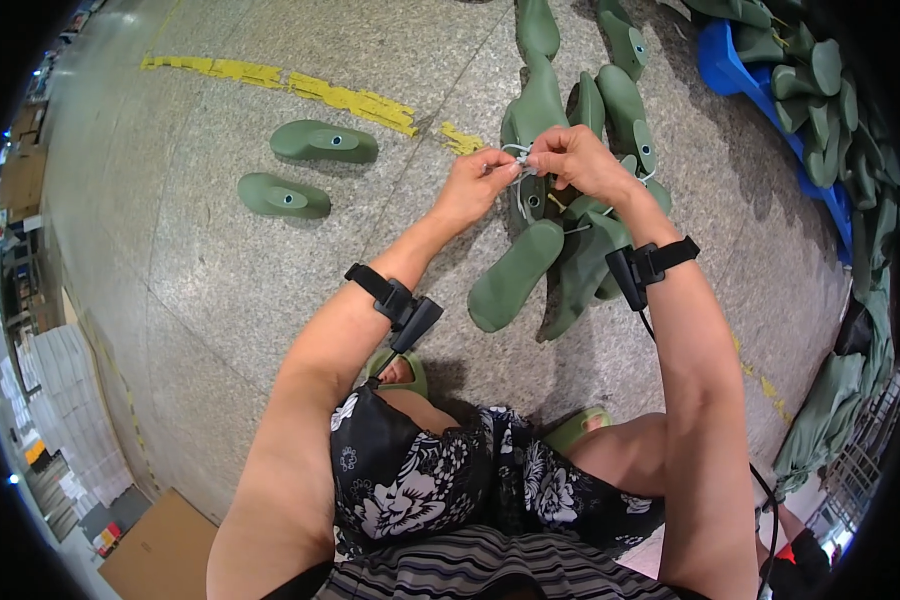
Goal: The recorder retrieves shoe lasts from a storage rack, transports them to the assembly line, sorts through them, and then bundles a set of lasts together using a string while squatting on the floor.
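A pile of green shoe lasts [515, 275] lies on the floor in front of me, some joined by thin pale cord. Above the pile both my hands pinch a light-coloured cord [520, 187], close together at what looks like a knot. My left hand [467, 185] has thumb and fingertips closed on it from the left. From the right, my right hand [582, 165] grips it between thumb and forefinger. The cord runs down to a last with a round hole in its top. My fingers hide part of the knot.
Two separate green lasts [322, 142] lie to the left, near a worn yellow floor line [280, 82]. A blue container [732, 68] heaped with more lasts stands at the far right. Green cloth [830, 410] hangs at the right, and a cardboard box [165, 550] sits at the lower left.
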A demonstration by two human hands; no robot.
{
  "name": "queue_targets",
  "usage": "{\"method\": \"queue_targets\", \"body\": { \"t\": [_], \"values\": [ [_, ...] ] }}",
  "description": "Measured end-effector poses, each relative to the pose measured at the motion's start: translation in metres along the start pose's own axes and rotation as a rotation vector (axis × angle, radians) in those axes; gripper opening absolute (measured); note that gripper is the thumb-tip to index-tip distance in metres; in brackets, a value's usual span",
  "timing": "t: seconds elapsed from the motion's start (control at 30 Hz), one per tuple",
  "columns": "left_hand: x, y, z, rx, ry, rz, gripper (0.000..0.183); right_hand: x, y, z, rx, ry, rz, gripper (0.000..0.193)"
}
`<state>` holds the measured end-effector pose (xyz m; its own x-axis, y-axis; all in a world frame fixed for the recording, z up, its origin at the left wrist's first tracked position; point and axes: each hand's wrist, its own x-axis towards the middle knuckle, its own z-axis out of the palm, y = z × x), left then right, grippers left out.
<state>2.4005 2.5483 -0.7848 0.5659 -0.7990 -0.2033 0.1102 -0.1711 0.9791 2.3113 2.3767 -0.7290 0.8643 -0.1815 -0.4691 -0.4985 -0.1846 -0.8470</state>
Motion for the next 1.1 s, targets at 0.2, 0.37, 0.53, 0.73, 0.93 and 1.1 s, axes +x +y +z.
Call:
{"method": "queue_targets", "body": {
  "t": [0.2,0.37,0.53,0.73,0.93,1.1],
  "values": [
    [0.007,-0.017,-0.020,0.256,-0.006,0.125,0.012,-0.001,0.013,-0.018,-0.049,0.293,-0.082,0.017],
    [-0.006,-0.018,-0.039,0.332,-0.021,0.175,0.016,-0.005,0.003,0.006,-0.627,0.571,-0.427,0.018],
    [-0.063,0.002,-0.098,0.687,0.215,0.203,0.033,-0.072,0.012,0.089,-0.767,0.147,-0.916,0.034],
    [-0.128,0.023,-0.227,1.258,0.448,0.262,0.032,-0.096,0.078,0.101,-0.999,-0.215,-0.967,0.037],
    [-0.102,0.006,-0.250,0.366,0.804,-0.479,0.042,-0.031,0.040,0.049,-1.206,0.166,-0.727,0.051],
    [-0.067,-0.031,-0.245,0.213,0.950,-0.531,0.038,0.022,-0.030,0.064,-0.721,0.253,-0.588,0.061]
  ]
}}
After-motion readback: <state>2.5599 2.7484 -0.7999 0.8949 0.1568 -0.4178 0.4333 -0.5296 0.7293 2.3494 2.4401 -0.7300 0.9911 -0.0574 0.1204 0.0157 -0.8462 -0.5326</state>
